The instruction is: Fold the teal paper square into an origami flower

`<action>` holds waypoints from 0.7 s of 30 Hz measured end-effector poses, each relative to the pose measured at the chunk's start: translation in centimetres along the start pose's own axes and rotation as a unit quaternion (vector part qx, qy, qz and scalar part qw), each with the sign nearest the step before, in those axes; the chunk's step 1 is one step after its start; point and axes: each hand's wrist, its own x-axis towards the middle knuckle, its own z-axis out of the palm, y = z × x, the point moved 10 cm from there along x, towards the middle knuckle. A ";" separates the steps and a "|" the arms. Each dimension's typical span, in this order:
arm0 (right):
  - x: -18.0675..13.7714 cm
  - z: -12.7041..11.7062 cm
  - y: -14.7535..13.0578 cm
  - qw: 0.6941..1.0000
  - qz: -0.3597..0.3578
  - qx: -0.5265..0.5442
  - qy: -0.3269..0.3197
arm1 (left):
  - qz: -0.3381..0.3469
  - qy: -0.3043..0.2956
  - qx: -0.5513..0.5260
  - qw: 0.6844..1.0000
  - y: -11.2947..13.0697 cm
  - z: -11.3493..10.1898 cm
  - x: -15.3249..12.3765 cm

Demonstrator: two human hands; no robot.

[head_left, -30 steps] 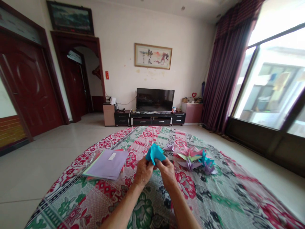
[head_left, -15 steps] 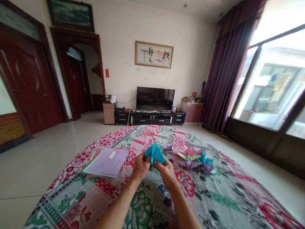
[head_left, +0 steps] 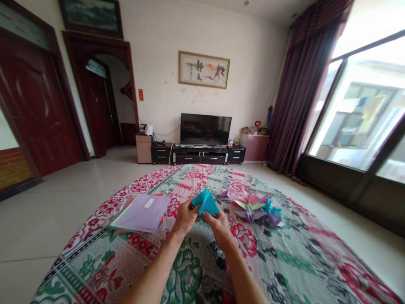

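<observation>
A partly folded teal paper (head_left: 206,202) is held up over the round table between both my hands. My left hand (head_left: 184,218) pinches its left side, fingers closed on it. My right hand (head_left: 217,224) grips its lower right part with thumb and fingers pressed together. A stack of coloured paper sheets (head_left: 141,213), lilac on top, lies to the left of my hands. Several finished folded paper figures (head_left: 255,207) in pink, green, purple and teal lie to the right.
The table wears a floral patchwork cloth (head_left: 284,261) in red, green and grey. Beyond it are a tiled floor, a television (head_left: 205,129) on a low dark cabinet, dark red doors at left and a big window with purple curtains at right.
My hands stay on the teal paper and have shifted it slightly, turning its folds. The view has tilted down a little. Nothing else on the table has moved.
</observation>
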 end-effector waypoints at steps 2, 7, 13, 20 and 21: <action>-0.1 0.0 0.0 1.000 -0.003 0.002 0.006 | -0.022 -0.003 -0.043 0.999 -0.6 0.2 0.0; -0.1 -0.1 0.2 1.000 -0.005 0.004 0.021 | -0.068 -0.001 -0.094 0.993 -1.5 0.4 -0.2; 0.0 -1.1 0.1 0.998 -0.008 0.000 0.067 | -0.048 -0.006 -0.060 0.997 -1.4 0.3 -0.3; 0.2 -2.4 -0.1 0.992 -0.030 0.016 0.118 | 0.032 -0.084 0.007 0.996 0.1 1.6 -1.0; 0.2 -2.3 -0.1 0.993 -0.035 0.017 0.115 | 0.038 -0.088 0.017 0.995 0.2 1.7 -1.0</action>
